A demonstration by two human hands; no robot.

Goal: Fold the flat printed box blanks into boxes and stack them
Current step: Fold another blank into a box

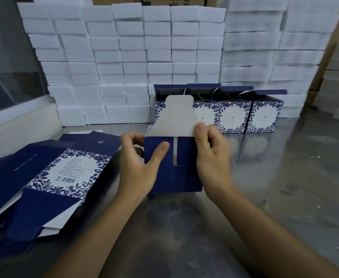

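Note:
A half-formed navy box (181, 177) stands on the steel table at the centre, its grey-backed flap (176, 119) sticking up. My left hand (138, 165) grips its left side, thumb pressed on the blue front panel. My right hand (212, 155) holds its right side and pinches the lower right corner of the flap. A pile of flat printed blanks (50, 173) lies at the left. Behind the box a row of folded blue-and-white floral boxes (234, 115) stands with lids open.
A wall of stacked white foam blocks (124, 63) fills the back, with taller stacks (274, 47) at the right. The steel table (284, 187) stretches right and forward. A window ledge (14, 117) runs along the left.

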